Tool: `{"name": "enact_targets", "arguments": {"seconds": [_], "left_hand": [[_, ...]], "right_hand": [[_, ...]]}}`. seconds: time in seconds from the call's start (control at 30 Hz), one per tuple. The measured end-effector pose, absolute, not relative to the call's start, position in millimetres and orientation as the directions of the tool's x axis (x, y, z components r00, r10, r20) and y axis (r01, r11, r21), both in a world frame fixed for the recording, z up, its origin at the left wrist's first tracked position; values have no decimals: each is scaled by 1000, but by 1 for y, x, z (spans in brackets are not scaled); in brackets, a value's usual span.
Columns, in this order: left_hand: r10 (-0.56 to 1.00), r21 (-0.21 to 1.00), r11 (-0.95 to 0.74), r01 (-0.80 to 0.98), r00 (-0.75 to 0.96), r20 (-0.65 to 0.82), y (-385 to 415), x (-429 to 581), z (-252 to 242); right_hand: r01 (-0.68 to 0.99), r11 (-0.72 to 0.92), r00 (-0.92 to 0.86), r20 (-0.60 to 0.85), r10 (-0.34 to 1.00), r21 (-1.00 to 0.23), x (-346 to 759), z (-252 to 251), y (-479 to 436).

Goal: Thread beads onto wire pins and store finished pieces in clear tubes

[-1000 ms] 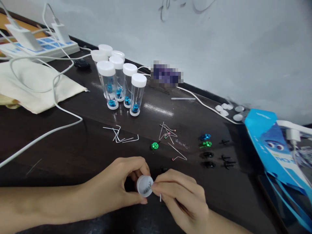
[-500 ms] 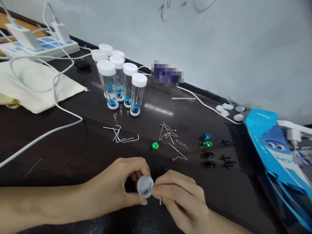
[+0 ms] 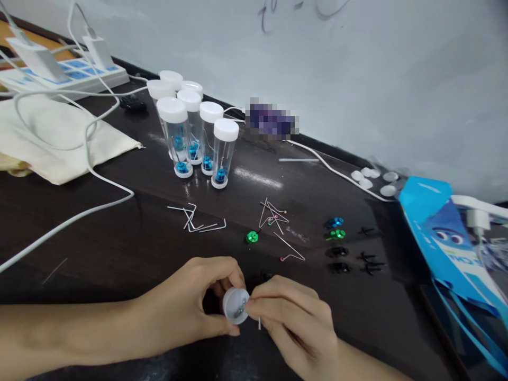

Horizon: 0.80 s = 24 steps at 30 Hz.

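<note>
My left hand (image 3: 190,309) is closed around a small white round container (image 3: 229,312), its open mouth tilted toward me. Several tiny shiny metal pieces (image 3: 240,309) lie inside. The fingertips of my right hand (image 3: 296,323) are pinched together at the container's right rim. From under those fingers juts the end of a thin metal rod (image 3: 260,324); the rest of it is hidden. Beyond my hands lie a green metal part (image 3: 252,237), several L-shaped hex keys (image 3: 194,219) and several bent wires (image 3: 273,214). A small black part (image 3: 266,275) shows just past my right fingers.
Several clear tubes (image 3: 221,156) with white caps and blue parts stand upright at the back. On the right are blue (image 3: 335,222), green (image 3: 337,234) and black parts (image 3: 340,251), plus a blue package (image 3: 436,222). A white cable (image 3: 79,211) crosses the left side near a cloth pouch (image 3: 59,153).
Both hands stay almost in place. The metal pieces in the container show a little more clearly, and my right fingertips have shifted very slightly left.
</note>
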<state>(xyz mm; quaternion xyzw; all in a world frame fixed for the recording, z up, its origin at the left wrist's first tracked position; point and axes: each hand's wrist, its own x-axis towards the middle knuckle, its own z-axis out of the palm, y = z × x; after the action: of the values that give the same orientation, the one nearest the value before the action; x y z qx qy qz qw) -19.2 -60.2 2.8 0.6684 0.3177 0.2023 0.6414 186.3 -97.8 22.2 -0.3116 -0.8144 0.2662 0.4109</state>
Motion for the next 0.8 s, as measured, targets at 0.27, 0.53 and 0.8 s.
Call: {"name": "enact_targets", "arguments": {"seconds": [0.27,0.53,0.8], "left_hand": [[686,986,27,165,714,-139,-61,-20,3],[684,987,37,158,716,-141,-60,-19,3],[688,987,33,160,712,-138,-62,-20,2]], "right_hand": [[307,658,-451,504,737,-687,187,23,-98],[292,663,-469,501,727,-689,185,23,-97],[282,653,-457,500,735,-703,186,23,-99]]}}
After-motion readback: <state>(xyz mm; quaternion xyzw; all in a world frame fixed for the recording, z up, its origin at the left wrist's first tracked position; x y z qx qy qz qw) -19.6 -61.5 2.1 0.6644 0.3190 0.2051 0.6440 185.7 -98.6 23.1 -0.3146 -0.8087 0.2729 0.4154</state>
